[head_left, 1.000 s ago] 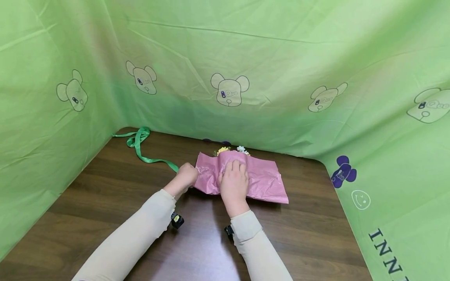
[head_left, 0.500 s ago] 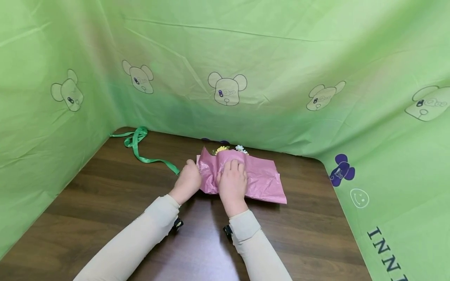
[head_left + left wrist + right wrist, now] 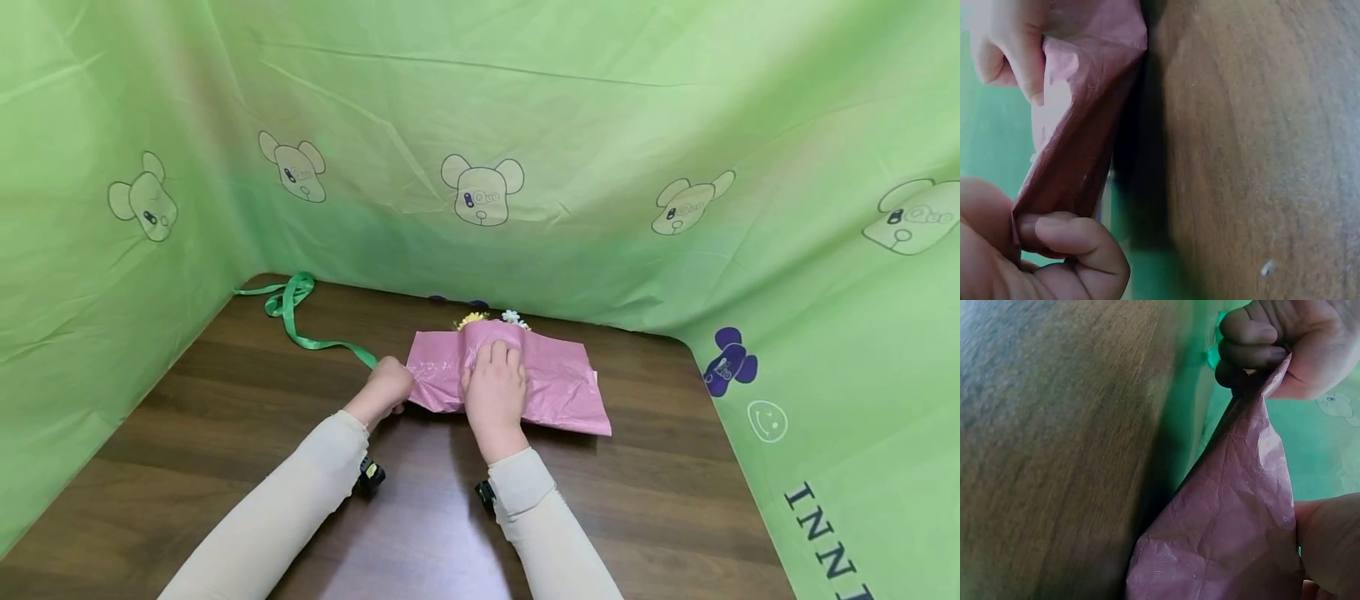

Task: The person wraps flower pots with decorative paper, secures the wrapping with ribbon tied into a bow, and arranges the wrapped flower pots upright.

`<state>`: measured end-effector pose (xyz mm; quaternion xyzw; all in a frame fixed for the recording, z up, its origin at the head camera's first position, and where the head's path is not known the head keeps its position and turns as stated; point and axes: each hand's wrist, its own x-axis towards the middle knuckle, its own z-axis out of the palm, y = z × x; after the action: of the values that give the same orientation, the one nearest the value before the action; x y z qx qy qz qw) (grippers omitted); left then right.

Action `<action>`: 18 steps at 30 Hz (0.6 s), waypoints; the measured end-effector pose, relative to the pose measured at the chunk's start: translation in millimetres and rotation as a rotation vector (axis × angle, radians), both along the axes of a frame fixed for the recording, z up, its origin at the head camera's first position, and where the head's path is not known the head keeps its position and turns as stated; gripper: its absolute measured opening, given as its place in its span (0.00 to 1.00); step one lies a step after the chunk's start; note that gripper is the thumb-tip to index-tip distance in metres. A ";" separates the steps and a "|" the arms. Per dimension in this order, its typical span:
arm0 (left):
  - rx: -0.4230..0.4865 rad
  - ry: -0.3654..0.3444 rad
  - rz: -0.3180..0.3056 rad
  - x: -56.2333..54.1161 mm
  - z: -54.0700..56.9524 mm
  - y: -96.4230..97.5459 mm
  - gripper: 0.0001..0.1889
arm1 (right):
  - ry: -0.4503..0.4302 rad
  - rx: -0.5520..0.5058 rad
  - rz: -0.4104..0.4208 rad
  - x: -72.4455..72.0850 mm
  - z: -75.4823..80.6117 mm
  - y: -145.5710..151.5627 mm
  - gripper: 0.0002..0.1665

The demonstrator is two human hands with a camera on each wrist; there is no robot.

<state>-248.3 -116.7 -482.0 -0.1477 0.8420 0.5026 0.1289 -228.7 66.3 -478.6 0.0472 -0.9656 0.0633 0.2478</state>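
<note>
Pink wrapping paper [image 3: 562, 379] lies crumpled across the table, bulging in the middle. Small yellow [image 3: 472, 320] and pale blue-white flowers [image 3: 513, 317] peek out above its far edge. My left hand [image 3: 387, 385] pinches the paper's left edge between thumb and curled fingers; the left wrist view shows the paper lifted off the table there. Over the bulge, my right hand [image 3: 495, 396] holds the paper with bent fingers on top and the thumb on the left side. The flower stems are hidden under the paper.
A green ribbon [image 3: 288, 317] lies loosely looped at the back left, its near end running to beside my left hand. Green cloth [image 3: 480, 100] printed with bear heads hangs round the back and sides of the wooden table [image 3: 660, 500].
My left hand first moved right and up, folding the paper's left edge inward, then came back left and down, pulling that side flat. My right hand stayed on the bulge.
</note>
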 end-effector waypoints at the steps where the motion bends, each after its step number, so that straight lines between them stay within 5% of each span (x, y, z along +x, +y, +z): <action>1: -0.008 0.006 0.004 -0.6 0.2 -1.3 0.07 | 0.003 0.000 0.000 0.3 -0.2 -0.2 0.22; 5: -0.034 0.050 0.021 -3.2 1.7 -7.1 0.07 | 0.023 0.002 -0.001 0.6 -1.0 -1.0 0.19; 12: -0.194 0.228 -0.058 -3.1 10.0 -4.2 0.15 | 0.019 0.003 0.006 0.4 -0.2 -4.2 0.21; 18: -0.259 0.312 -0.082 2.3 22.3 9.0 0.13 | 0.021 0.025 0.007 0.8 0.0 -5.8 0.23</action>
<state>-246.0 -107.8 -459.7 -0.0491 0.9146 0.4013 -0.0030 -228.0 60.5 -478.5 0.0545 -0.9635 0.0516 0.2572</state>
